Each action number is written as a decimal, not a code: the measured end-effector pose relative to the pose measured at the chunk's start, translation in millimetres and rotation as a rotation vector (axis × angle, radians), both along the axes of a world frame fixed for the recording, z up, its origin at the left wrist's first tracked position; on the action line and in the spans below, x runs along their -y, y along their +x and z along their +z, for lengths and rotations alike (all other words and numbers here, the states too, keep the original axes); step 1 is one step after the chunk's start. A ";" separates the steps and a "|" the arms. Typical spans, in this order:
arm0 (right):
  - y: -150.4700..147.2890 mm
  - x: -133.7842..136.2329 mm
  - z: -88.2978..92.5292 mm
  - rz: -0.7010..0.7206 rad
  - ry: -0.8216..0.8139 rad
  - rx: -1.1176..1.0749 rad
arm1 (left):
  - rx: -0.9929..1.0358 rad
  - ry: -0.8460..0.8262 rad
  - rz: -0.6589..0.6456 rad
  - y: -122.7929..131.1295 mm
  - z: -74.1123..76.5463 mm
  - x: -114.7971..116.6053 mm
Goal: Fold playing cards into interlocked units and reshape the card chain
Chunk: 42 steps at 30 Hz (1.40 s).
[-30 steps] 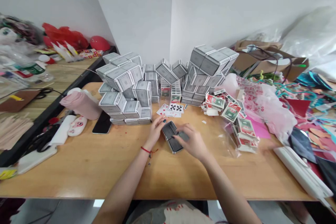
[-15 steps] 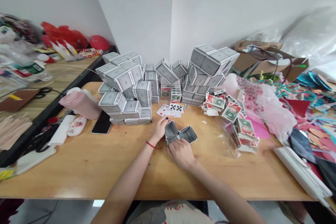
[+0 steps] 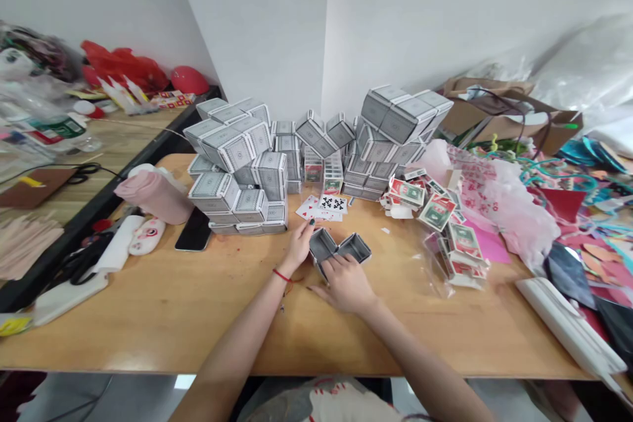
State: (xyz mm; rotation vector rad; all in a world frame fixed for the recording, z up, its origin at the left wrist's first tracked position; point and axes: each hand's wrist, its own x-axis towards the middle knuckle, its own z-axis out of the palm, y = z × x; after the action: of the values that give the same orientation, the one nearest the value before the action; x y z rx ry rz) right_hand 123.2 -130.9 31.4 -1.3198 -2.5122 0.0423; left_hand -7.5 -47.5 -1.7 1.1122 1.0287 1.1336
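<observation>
Before me on the table lies a piece made of joined open grey-backed playing-card boxes (image 3: 355,248), its hollow compartments facing up and set in a V. My left hand (image 3: 298,247) is closed on its left side, with one dark-nailed fingertip up at the rim. The fingers of my right hand (image 3: 349,283) rest over the near middle of the piece, where the two compartments meet, and cover part of it. The right thumb sticks out to the left, apart from the piece. Loose playing cards (image 3: 324,207) lie face up just behind it.
Stacked card-box pieces stand at the left (image 3: 237,171) and right (image 3: 390,138). Red and green card packs (image 3: 438,211) are piled right of my hands. A phone (image 3: 192,231) and a pink roll (image 3: 153,194) lie left. A white case (image 3: 568,323) is at the right edge.
My right hand has shifted slightly, its fingers reaching further over the middle of the piece and its thumb now spread away. The left hand stays at the left side.
</observation>
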 end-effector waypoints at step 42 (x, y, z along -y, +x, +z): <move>73.4 -20.2 -24.5 -0.245 -0.359 -1.182 | -0.210 0.302 0.126 -23.0 7.9 23.9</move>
State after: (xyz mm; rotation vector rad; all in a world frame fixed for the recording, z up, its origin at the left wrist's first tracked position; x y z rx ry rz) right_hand 196.6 -110.7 6.9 -1.1669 -1.3575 0.9437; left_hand -30.5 -71.4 6.2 1.4466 1.1268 1.3249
